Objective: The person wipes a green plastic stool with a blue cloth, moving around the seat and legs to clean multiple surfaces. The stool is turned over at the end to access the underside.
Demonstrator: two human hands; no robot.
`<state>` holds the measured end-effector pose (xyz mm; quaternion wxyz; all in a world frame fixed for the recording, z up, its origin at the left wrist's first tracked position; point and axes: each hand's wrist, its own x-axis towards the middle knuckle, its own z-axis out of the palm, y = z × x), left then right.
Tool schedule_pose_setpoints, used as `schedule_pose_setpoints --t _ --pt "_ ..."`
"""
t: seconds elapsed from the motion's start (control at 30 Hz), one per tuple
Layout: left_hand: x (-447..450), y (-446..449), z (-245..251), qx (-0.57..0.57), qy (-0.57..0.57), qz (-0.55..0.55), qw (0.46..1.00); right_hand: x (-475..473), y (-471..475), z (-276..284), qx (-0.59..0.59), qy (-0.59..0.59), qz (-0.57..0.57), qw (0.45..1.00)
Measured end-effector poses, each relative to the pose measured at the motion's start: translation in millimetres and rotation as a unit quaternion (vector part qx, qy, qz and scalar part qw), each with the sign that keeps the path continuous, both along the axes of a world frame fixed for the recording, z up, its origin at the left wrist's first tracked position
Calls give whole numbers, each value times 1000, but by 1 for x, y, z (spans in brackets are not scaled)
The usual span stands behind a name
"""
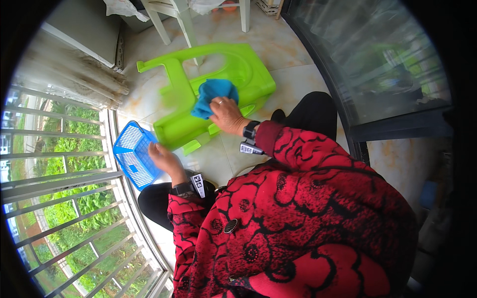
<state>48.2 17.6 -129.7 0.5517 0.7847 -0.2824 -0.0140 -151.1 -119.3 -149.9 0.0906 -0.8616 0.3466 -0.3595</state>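
Observation:
A bright green moulded plastic frame (179, 128) with large cut-outs lies on the tiled floor in front of me, and it looks like part of a larger plastic piece. My right hand (228, 115) grips a bunched blue cloth (214, 91) against the middle of the frame. My left hand (166, 160), somewhat blurred, hovers by the frame's near left end with thumb and fingers slightly apart and nothing seen in it. Behind that hand is a blue plastic basket (130, 149) with perforated walls, partly hidden by it.
Barred windows (63, 167) run along the left, with a curtain (78, 70) above them. White furniture legs (184, 26) stand beyond the frame. A dark-framed glass door (372, 63) borders the right side. My bent knees (313, 111) flank the marbled floor tiles (223, 156).

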Motion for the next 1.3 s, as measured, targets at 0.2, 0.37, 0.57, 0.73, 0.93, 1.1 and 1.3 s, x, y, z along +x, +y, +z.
schedule_pose_setpoints --t 0.2,0.37,0.57,0.73,0.93,1.1,1.3 --pt "-28 -23 62 1 -204 -115 972 -80 -70 -15 107 57 -270 955" --pt "-43 -91 64 119 -253 -187 942 -81 -52 -15 43 60 -158 985" --pt "-31 -126 40 355 -244 -217 876 -77 -61 -13 135 44 -180 973" --pt "-34 -121 36 347 -347 -191 850 -86 -134 -25 255 50 -229 938" --pt "-31 -124 31 332 -359 -189 852 -74 -213 -37 264 90 -203 939" --pt "-26 -124 28 306 -362 -191 860 -47 -259 -39 238 97 -183 949" --pt "-22 -126 26 301 -367 -190 860 -21 -293 -37 221 78 -207 950"
